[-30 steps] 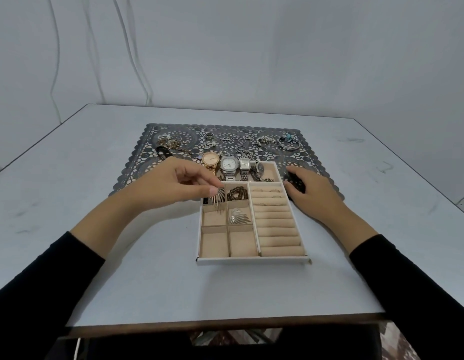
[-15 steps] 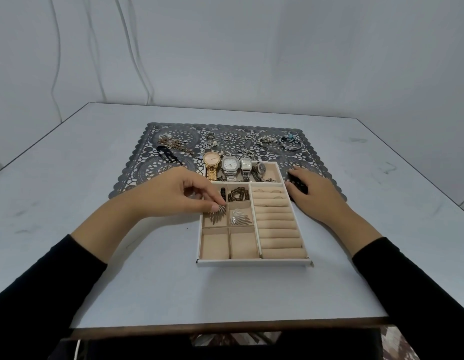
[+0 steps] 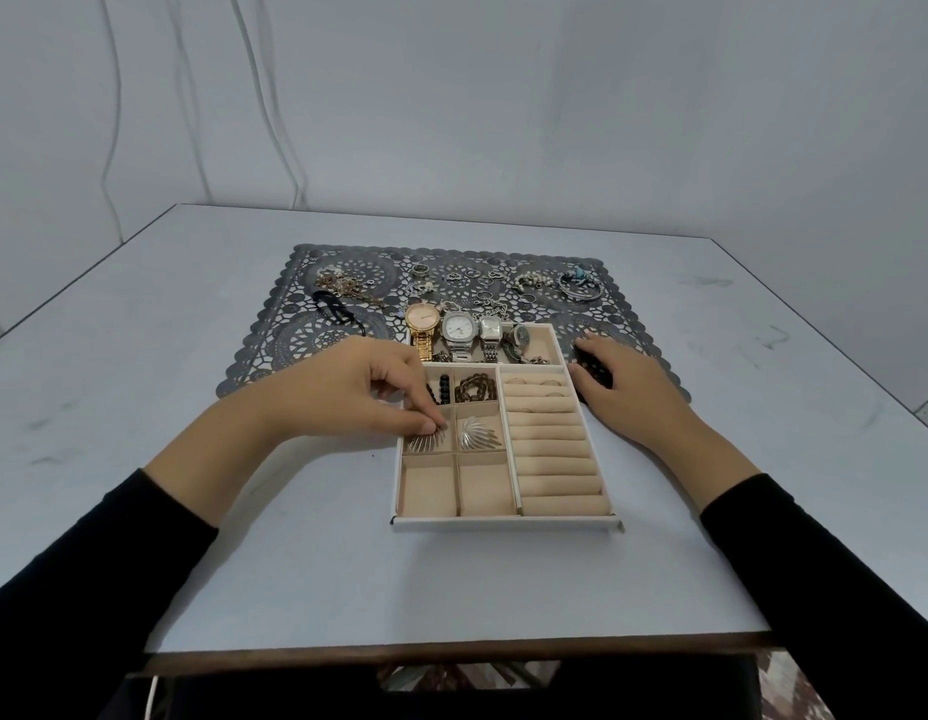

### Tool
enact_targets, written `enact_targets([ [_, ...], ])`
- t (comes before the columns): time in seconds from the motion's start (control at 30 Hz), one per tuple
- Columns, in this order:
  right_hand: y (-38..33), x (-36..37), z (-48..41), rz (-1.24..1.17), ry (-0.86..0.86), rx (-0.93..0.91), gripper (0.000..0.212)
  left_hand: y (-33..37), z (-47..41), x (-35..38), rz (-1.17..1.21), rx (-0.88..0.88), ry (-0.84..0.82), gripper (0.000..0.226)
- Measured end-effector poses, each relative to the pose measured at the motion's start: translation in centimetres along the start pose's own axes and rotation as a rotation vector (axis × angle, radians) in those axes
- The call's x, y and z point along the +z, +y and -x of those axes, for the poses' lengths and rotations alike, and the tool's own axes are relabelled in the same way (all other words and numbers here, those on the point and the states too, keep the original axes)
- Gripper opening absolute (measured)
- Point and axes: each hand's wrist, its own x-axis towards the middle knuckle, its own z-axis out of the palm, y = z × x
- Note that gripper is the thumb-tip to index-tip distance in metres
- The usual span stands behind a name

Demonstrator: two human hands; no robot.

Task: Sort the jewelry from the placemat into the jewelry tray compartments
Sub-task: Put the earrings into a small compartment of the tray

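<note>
A beige jewelry tray [image 3: 503, 523] lies in front of the grey lace placemat [image 3: 306, 335]. My left hand [image 3: 347, 392] pinches the top of a silver fan earring [image 3: 425, 442], which lies in the tray's middle-left compartment. Its twin earring [image 3: 477, 433] fills the compartment to the right. Black beads [image 3: 444, 384] and a brown bracelet [image 3: 475, 388] occupy the two cells behind. Several watches [image 3: 458, 328] stand in the long back compartment. To the right of the tray, my right hand [image 3: 628, 392] curls over a black bead bracelet [image 3: 596, 375].
Loose rings [image 3: 482, 283], a pearl piece [image 3: 529, 280], a bangle with a blue stone [image 3: 581, 284], gold chains [image 3: 347, 289] and a black band [image 3: 329, 304] lie along the mat's far half. The two front tray cells hold nothing. The table edge runs close below.
My left hand has come down and toward me, lowering the fan earring from above the black beads into the middle-left compartment. My right hand has stayed on the black bracelet.
</note>
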Motion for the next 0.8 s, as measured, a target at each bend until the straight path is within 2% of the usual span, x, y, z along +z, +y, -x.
enact_targets([
  [0.3,-0.2,-0.4,-0.1,-0.068,0.046,0.027,0.038,-0.6,-0.3,0.0,0.003,0.014,0.083,0.009],
  [0.37,-0.1,-0.4,-0.5,-0.091,0.08,0.035,0.034,-0.9,-0.6,-0.2,0.019,0.029,0.175,0.017],
  [0.43,0.0,-0.4,-1.0,-0.125,0.112,0.049,0.033,-1.4,-1.2,-0.4,0.02,0.015,0.318,0.008],
  [0.57,0.6,-0.4,-2.4,-0.146,0.151,0.067,0.035,-4.0,-2.8,-1.4,-0.121,-0.075,0.545,0.014],
  [0.8,1.1,0.3,-6.1,-0.168,0.194,0.016,0.03,-8.7,-4.9,-3.4,-0.39,-0.222,0.481,0.026],
])
